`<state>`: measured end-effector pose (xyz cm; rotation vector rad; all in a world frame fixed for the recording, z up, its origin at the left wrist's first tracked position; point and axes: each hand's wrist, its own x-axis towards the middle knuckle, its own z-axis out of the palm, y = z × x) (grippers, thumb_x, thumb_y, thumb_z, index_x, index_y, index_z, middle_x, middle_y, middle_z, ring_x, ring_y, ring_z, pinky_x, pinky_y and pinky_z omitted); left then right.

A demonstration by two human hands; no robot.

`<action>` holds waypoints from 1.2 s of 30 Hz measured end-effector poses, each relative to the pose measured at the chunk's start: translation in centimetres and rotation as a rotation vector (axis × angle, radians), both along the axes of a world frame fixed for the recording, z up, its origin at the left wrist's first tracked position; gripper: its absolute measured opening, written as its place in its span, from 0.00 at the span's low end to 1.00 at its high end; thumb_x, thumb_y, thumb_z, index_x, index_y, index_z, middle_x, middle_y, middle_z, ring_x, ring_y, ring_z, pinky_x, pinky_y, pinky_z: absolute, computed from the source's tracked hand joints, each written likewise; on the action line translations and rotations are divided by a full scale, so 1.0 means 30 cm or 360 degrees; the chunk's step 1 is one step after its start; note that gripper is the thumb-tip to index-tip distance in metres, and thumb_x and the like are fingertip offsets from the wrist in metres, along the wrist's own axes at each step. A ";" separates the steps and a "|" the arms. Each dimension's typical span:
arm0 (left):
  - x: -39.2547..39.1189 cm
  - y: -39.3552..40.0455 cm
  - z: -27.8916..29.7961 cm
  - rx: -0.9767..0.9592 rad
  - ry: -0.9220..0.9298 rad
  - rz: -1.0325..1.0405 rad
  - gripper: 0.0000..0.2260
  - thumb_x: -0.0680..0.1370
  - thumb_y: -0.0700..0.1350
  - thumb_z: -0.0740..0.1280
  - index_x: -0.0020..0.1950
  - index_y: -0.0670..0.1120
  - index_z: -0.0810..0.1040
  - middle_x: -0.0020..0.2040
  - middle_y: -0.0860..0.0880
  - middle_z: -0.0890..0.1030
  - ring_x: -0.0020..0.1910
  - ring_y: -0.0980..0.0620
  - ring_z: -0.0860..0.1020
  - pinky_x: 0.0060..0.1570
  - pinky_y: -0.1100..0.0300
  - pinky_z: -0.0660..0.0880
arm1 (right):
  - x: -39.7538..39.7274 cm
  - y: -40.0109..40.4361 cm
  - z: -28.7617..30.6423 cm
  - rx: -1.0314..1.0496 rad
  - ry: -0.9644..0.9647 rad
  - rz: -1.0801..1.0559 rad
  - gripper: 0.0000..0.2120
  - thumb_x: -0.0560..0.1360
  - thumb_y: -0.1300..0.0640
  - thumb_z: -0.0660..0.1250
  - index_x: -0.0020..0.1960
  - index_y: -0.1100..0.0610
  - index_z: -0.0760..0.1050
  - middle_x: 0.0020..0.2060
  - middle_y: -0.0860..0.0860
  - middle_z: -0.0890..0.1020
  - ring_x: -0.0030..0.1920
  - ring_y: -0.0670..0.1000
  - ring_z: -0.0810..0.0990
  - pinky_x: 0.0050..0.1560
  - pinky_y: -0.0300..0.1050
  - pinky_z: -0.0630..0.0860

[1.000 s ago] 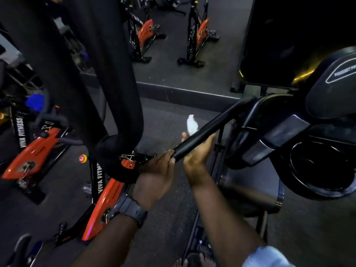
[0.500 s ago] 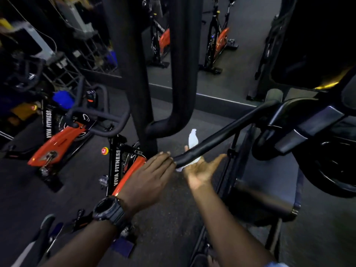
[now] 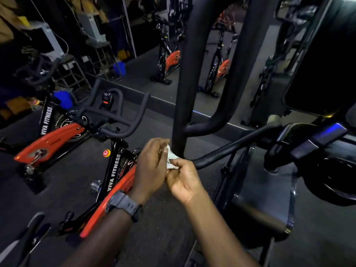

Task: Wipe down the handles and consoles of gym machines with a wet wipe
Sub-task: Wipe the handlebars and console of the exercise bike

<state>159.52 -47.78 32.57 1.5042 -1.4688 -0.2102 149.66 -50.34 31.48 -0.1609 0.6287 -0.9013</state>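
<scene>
A small crumpled white wet wipe is pinched between both my hands in the middle of the view. My left hand, with a dark watch on its wrist, grips the wipe from the left. My right hand holds it from below and right. Both hands are just off the free end of the machine's black handle, which slants up and right toward the machine's dark body. Neither hand touches the handle. A tall black curved bar rises right behind the hands.
An orange and black spin bike stands directly left of my hands, its handlebars at hand height. A second orange bike is further left. Two more bikes show at the back. Shelving clutters the far left. Dark floor lies below.
My right hand has drawn the wipe off the handle's end. My left hand, open half a second ago, has come across and taken hold of the wipe too.
</scene>
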 end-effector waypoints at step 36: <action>-0.094 -0.110 0.112 0.0162 0.0629 0.0011 0.18 0.79 0.40 0.66 0.68 0.51 0.76 0.61 0.53 0.81 0.58 0.58 0.79 0.62 0.54 0.77 | -0.064 -0.013 0.071 -0.0975 0.1754 -0.0700 0.06 0.74 0.52 0.72 0.47 0.53 0.85 0.38 0.46 0.86 0.41 0.45 0.85 0.45 0.49 0.81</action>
